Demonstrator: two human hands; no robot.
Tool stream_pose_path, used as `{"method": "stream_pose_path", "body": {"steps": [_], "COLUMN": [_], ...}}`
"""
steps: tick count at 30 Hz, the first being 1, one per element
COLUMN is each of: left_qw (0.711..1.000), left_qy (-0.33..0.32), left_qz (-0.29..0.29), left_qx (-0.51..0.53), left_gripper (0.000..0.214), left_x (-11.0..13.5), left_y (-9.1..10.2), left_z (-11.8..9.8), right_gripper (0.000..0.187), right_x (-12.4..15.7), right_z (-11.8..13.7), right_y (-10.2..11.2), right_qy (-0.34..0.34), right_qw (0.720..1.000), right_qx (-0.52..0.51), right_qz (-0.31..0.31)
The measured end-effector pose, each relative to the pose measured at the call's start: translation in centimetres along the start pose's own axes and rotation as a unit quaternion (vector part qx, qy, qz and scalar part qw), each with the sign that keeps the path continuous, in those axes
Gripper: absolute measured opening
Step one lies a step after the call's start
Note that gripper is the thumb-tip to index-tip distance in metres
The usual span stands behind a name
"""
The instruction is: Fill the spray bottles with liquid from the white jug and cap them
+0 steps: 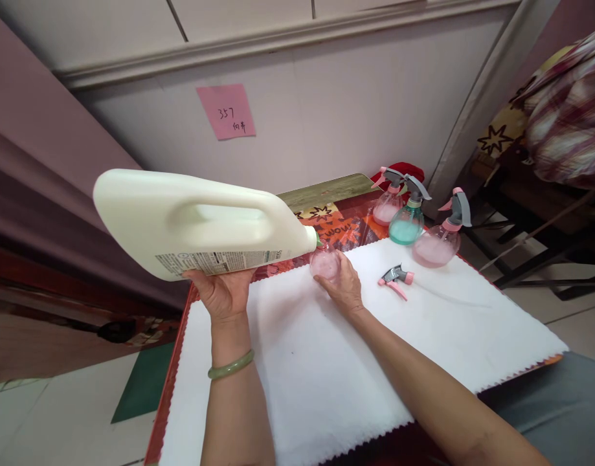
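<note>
On my feed, jug [173, 236] left of centre, tipped to the bottle [324, 265] mid-frame, my left grip [226, 291] holding the jug from below, my right grip [346, 285] closed round the bottle, sprayer [399, 277] at right

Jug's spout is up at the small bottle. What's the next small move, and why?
I'd probably steady the small bottle with the right hand: the left hand supports the jug tipped, its spout right at the bottle's narrow top, so a slip might spill onto the cloth. The fill level is hard to read.
</note>
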State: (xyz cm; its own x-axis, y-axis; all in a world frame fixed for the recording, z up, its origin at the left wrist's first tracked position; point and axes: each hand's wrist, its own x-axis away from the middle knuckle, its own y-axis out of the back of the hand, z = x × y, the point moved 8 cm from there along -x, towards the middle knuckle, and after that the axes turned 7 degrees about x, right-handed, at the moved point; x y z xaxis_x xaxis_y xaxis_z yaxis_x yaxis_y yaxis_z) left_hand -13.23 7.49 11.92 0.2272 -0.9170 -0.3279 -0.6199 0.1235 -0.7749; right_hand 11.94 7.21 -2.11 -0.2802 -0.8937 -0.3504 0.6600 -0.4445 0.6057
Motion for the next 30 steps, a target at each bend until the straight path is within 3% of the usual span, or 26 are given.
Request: {"method": "stream_pose_path", "body": {"steps": [30], "left_qw": [1.000], "left_qy": [-0.006], "left_qz": [-0.003], "left_qx": [-0.008], "left_gripper": [0.070], "left_x": [-0.06], "left_y": [-0.06], "left_z": [-0.11], "right_gripper": [0.085], "right_x": [-0.04], "right_z": [-0.11], "right_y": [0.01], "right_qy": [-0.008], "right_qw": [1.000], "right_qx": [-0.009], "right_qz": [0.005]}}
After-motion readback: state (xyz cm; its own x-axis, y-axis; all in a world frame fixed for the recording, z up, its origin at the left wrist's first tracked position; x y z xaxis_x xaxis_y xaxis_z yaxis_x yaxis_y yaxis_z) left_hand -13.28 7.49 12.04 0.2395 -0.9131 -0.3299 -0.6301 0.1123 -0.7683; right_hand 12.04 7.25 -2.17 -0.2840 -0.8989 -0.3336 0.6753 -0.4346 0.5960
